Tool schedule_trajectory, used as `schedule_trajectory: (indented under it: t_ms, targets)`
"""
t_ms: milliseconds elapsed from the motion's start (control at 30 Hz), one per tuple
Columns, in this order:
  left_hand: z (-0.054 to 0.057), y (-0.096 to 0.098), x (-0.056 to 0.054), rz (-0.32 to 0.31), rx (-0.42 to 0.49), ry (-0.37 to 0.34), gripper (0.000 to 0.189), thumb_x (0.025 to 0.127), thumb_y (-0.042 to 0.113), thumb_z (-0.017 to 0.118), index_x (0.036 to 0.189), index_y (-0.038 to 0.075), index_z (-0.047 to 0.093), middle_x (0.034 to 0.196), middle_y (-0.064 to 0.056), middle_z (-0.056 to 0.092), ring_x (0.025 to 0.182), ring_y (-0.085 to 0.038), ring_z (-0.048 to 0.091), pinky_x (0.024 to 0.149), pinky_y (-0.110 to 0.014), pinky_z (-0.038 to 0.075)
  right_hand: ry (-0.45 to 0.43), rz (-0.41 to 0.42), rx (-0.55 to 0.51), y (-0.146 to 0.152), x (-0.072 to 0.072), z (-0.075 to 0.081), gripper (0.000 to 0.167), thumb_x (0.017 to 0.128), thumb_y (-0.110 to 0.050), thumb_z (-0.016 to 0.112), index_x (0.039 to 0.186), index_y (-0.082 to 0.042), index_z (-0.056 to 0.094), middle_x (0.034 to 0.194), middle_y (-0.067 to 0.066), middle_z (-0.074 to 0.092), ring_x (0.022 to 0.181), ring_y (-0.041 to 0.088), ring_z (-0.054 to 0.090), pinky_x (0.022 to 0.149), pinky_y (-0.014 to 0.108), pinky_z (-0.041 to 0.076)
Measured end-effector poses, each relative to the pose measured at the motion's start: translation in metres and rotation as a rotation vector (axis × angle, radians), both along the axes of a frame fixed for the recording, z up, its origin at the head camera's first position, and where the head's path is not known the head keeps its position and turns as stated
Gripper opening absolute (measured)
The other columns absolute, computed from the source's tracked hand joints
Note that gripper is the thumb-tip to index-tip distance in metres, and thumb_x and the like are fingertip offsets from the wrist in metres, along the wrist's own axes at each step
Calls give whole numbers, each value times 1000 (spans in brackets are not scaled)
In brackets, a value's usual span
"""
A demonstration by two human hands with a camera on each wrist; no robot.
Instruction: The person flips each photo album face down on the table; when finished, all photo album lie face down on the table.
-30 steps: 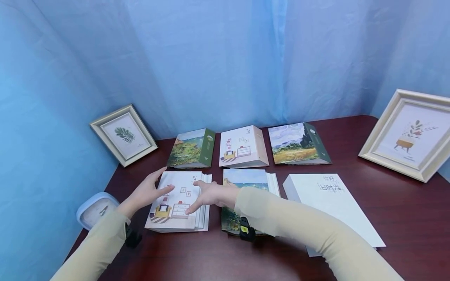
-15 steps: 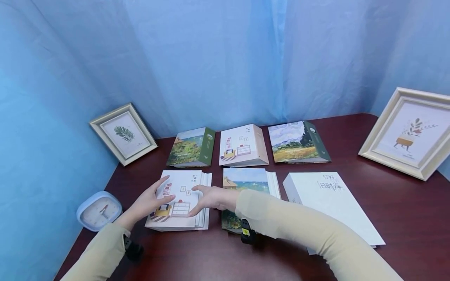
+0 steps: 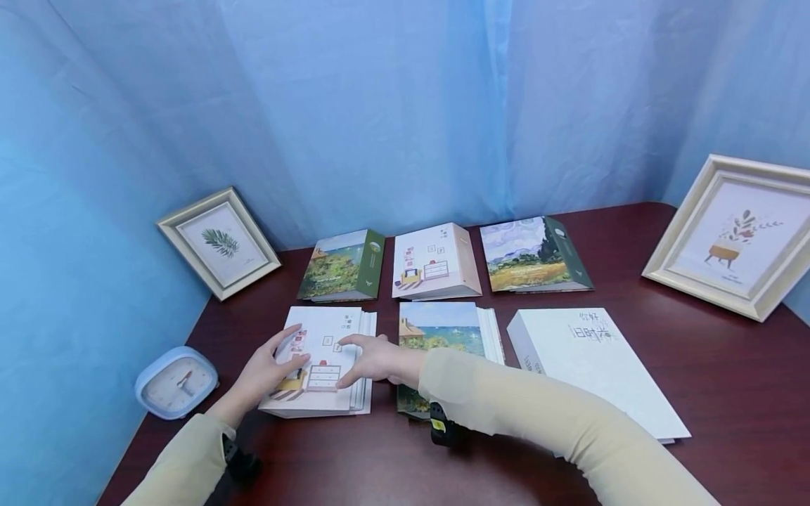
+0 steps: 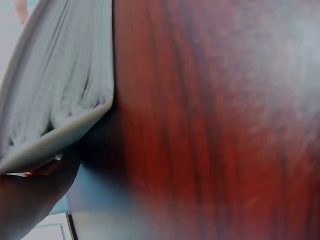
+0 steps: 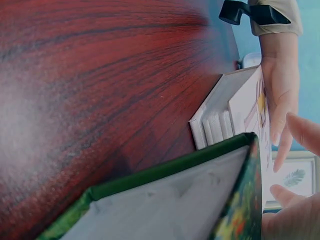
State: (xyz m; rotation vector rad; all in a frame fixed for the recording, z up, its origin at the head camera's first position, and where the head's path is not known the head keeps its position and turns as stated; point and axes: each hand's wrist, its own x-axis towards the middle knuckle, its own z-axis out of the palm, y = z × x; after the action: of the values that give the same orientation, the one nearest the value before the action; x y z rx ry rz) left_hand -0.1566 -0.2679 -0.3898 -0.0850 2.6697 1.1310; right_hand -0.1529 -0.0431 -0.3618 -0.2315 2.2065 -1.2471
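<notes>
A white photo album (image 3: 325, 327) with a drawing of furniture on its cover lies flat at the front left of the table. My left hand (image 3: 262, 372) rests at its left side, thumb and fingers spread over the cover. From the right, my right hand (image 3: 376, 358) reaches over the same cover, thumb and forefinger apart. Whether its fingertips touch the cover is hard to tell. In the left wrist view the album's page edges (image 4: 60, 75) show above part of the left hand (image 4: 35, 200). Beneath the right forearm lies an album with a seaside painting (image 3: 443, 330), partly covered.
A larger white album (image 3: 582, 365) lies to the right. Behind stand a green-spined album (image 3: 342, 267), another furniture album (image 3: 433, 263) and a landscape album (image 3: 531, 256) in a row. A blue clock (image 3: 177, 383), a leaf picture frame (image 3: 221, 242) and a plant picture frame (image 3: 728, 239) flank them.
Both hands have shifted slightly over the white album's cover, the left one downward. The clock, partly hidden by the left arm a second ago, now shows in full. The albums have stayed put.
</notes>
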Motion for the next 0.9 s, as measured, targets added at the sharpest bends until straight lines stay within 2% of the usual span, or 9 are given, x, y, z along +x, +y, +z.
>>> schedule_trajectory:
  t_ms: [267, 467, 733, 900]
  targets:
    - [-3, -3, 4, -1, 26, 7, 64, 93, 33, 61, 148, 17, 33, 155, -20, 22, 140, -37, 22, 111, -59, 18, -27, -53, -41, 0, -1, -1, 64, 76, -14, 79, 135, -20, 53, 153, 24, 19, 138, 35, 23, 85, 41, 49]
    - [-3, -3, 6, 12, 21, 7, 64, 94, 32, 59, 149, 16, 32, 153, -21, 25, 132, -35, 33, 107, -55, 28, -77, -90, -92, 1, 0, -2, 63, 78, -12, 77, 135, -19, 52, 153, 24, 16, 137, 37, 27, 82, 41, 54]
    - [4, -4, 6, -20, 24, 25, 68, 92, 33, 62, 149, 12, 31, 152, -22, 28, 135, -37, 31, 108, -56, 27, -96, -118, -110, 0, 0, -4, 61, 79, -13, 77, 135, -18, 52, 153, 23, 18, 135, 37, 32, 83, 41, 54]
    - [8, -6, 7, -31, 15, 28, 69, 91, 34, 64, 148, 11, 33, 148, -22, 34, 122, -33, 43, 98, -46, 40, -81, -135, -103, -1, 0, -6, 60, 78, -14, 78, 133, -19, 54, 152, 24, 18, 133, 37, 33, 81, 39, 53]
